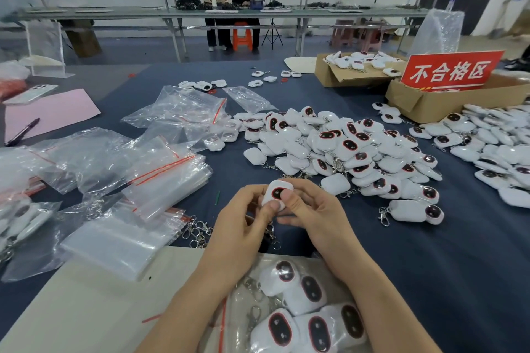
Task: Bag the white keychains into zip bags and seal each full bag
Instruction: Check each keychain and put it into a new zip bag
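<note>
1. At the far left of the bench [459, 266], a dark pen [22, 132] lies on the near corner of a pink sheet [51, 112].
2. Beside that, a loose heap of empty zip bags [160, 178] with red seal strips sprawls over the blue cloth.
3. The left hand [243, 226] is curled round a single white keychain [277, 194], thumb on its lower front. The keychain is held up above the bench, near the person's edge.
4. The right hand [315, 218] grips the same keychain from the other side, thumb pressed against its dark oval face.
5. Under the forearms lies a filled bag [243, 295] with several white keychains inside, faces up. I cannot tell whether it is sealed.
6. Right of the hands, a big pile [344, 149] of white keychains is heaped on the cloth.
7. At the far right, a red sign [450, 70] stands in a cardboard box [424, 106], with more keychains just beside it.
</note>
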